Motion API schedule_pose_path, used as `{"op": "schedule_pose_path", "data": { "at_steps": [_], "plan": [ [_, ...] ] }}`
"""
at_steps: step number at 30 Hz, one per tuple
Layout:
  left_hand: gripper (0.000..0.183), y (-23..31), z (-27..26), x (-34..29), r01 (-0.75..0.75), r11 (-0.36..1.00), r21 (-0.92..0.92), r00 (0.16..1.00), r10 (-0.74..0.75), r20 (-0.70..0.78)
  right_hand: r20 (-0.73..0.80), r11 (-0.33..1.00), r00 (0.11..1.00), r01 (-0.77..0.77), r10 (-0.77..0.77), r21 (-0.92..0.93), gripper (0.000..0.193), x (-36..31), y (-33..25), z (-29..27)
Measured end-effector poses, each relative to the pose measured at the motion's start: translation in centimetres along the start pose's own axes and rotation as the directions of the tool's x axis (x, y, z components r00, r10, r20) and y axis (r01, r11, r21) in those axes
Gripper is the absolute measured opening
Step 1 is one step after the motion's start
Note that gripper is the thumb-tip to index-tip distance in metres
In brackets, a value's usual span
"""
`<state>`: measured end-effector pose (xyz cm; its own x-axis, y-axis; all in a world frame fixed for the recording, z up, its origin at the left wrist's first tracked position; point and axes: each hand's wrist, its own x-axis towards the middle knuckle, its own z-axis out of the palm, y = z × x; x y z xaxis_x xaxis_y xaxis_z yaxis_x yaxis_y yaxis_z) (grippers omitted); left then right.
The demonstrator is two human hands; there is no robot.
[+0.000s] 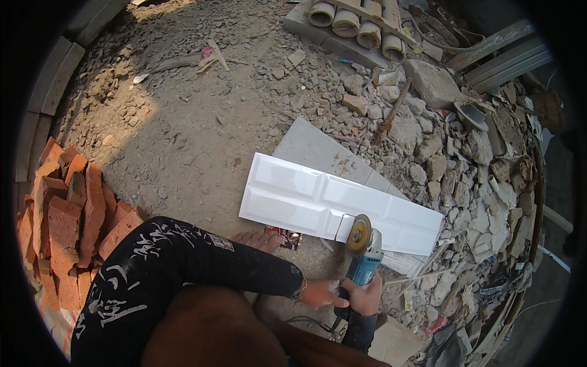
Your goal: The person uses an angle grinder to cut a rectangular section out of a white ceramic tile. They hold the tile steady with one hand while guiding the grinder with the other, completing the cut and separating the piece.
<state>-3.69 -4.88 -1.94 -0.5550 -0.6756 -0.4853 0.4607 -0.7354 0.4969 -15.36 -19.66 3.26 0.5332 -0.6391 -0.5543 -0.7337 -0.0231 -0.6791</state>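
An angle grinder [363,269] with a teal body and a round, yellowish-brown disc [359,235] is in my right hand [367,298], whose fingers wrap round its body. My left hand [320,293] is closed at the grinder's black rear end, its fingertips partly hidden there. The disc stands over the near edge of a long white panel [287,186] with raised rectangles. On the panel, a dark line [340,227] runs just left of the disc. I cannot tell whether the disc touches it. Beneath the panel lies a grey slab [312,144].
Stacked red bricks [64,226] stand on the left. Broken concrete and stones [428,147] cover the right side. Several tan pipes [345,23] lie at the far edge. My bare foot [260,240] is close to the panel's near edge. A dark cord [312,320] trails below the grinder.
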Motion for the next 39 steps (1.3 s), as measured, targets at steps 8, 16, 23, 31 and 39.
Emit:
{"op": "schedule_pose_path", "data": {
  "at_steps": [8, 16, 23, 31, 39],
  "plan": [
    [0.122, -0.3, -0.1, 0.3, 0.005, 1.0, -0.003, 1.0, -0.005, 0.003, 0.006, 1.0, 1.0, 0.01, -0.009, -0.023, 0.042, -0.1, -0.3, 0.0],
    [0.122, -0.4, 0.0, 0.3, 0.006, 1.0, -0.001, 1.0, -0.006, 0.001, 0.008, 1.0, 1.0, 0.003, -0.003, 0.021, 0.042, -0.3, -0.5, 0.0],
    [0.103, -1.4, 0.5, 0.8, -0.12, 0.992, 0.042, 0.989, 0.123, -0.082, -0.018, 0.996, 1.0, 0.013, -0.014, -0.083, 0.044, -0.4, -0.4, -0.1],
    [0.124, -0.8, -0.1, 0.8, 0.023, 1.0, 0.0, 1.0, -0.023, 0.019, -0.018, 0.999, 1.0, 0.009, -0.01, -0.047, 0.044, -0.4, -0.4, 0.0],
    [0.127, -0.5, -0.1, 0.5, 0.029, 1.0, -0.001, 1.0, -0.029, 0.012, 0.001, 1.0, 1.0, 0.018, -0.018, -0.008, 0.042, -0.1, 0.2, 0.0]
  ]
}}
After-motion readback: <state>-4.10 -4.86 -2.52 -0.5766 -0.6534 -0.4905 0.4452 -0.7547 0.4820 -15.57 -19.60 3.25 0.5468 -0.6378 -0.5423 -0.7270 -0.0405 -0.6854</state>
